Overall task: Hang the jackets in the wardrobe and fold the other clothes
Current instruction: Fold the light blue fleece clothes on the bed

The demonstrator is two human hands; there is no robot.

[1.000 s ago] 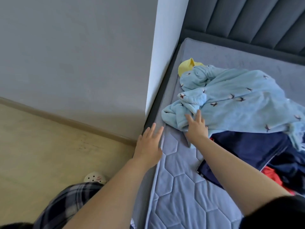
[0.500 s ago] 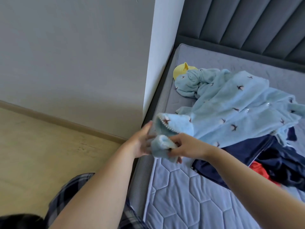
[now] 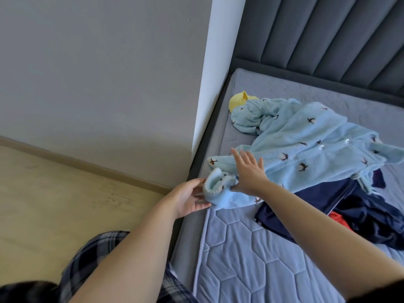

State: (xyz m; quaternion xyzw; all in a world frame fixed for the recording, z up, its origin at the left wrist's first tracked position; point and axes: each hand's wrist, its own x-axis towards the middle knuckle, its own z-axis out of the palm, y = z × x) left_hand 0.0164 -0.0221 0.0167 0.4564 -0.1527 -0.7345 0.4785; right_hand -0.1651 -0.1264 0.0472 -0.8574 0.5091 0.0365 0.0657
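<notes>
A light blue fleece garment point(image 3: 306, 145) with small dark bird prints and clear buttons lies crumpled across the grey quilted mattress point(image 3: 240, 248). Its near corner, edged with white trim, hangs at the mattress's left edge. My left hand point(image 3: 188, 199) holds that corner from the left, thumb and fingers curled round it. My right hand point(image 3: 249, 171) lies flat with spread fingers on the fleece just right of the corner. Under the fleece lie dark navy clothes point(image 3: 349, 211) and a red piece point(image 3: 338, 219). A yellow garment point(image 3: 238, 101) peeks out at the far end.
The bed stands against a white wall corner point(image 3: 216, 73), with a dark padded headboard point(image 3: 328, 36) behind. The wooden floor point(image 3: 65, 204) and a grey wall are to the left. My plaid trouser leg point(image 3: 91, 259) is beside the bed edge.
The fleece has been pulled toward the bed's left edge and spread. My right hand let go of the bunched corner and opened flat on the fabric; my left hand took the corner.
</notes>
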